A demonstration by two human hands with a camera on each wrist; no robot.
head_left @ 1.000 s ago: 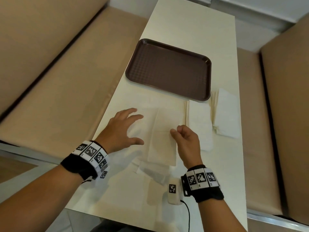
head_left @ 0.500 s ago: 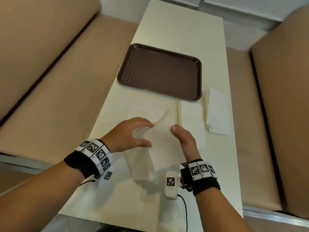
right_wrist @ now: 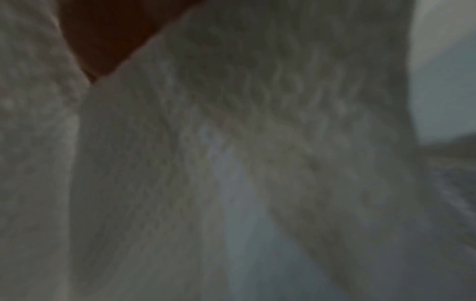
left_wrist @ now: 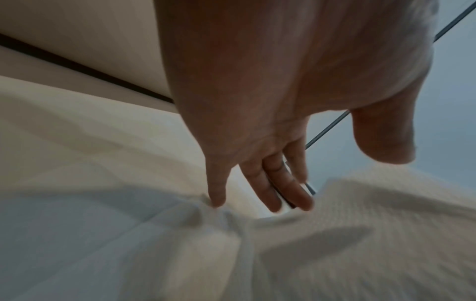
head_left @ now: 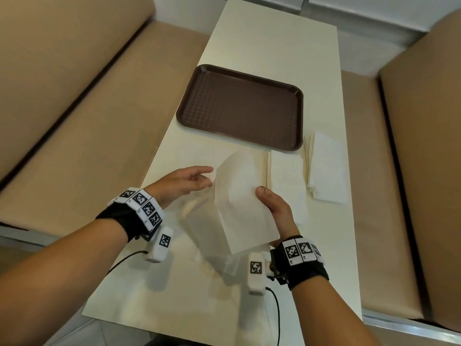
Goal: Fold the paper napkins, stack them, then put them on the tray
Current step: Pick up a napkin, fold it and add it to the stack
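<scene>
On the near part of the cream table [head_left: 262,46], a white paper napkin [head_left: 239,196] is held lifted above the surface. It is grasped by the right hand [head_left: 277,213] at its right edge, with the thumb laid on top of the sheet; the other fingers of this hand are hidden under the paper. The napkin is bent along its length, and its far corner stands up towards the tray [head_left: 240,108]. In the right wrist view almost the whole picture is covered by the blurred, embossed paper [right_wrist: 257,142], so the grip itself cannot be seen there.

The left hand [head_left: 184,182] is kept just beside the left edge of the napkin, with the fingers stretched and relaxed and nothing grasped. In the left wrist view the fingers [left_wrist: 285,183] are seen straight, pointed down at crumpled napkin paper [left_wrist: 360,203]; whether the tips touch it cannot be told because of the blur.

The brown tray is placed further away on the table, and no napkin is lying on it. To the right of the held napkin, a folded napkin [head_left: 287,181] is lying flat, and further right, near the table edge, a small pile of napkins [head_left: 326,168] is seen. Beige benches [head_left: 74,121] are standing on both sides of the table.
</scene>
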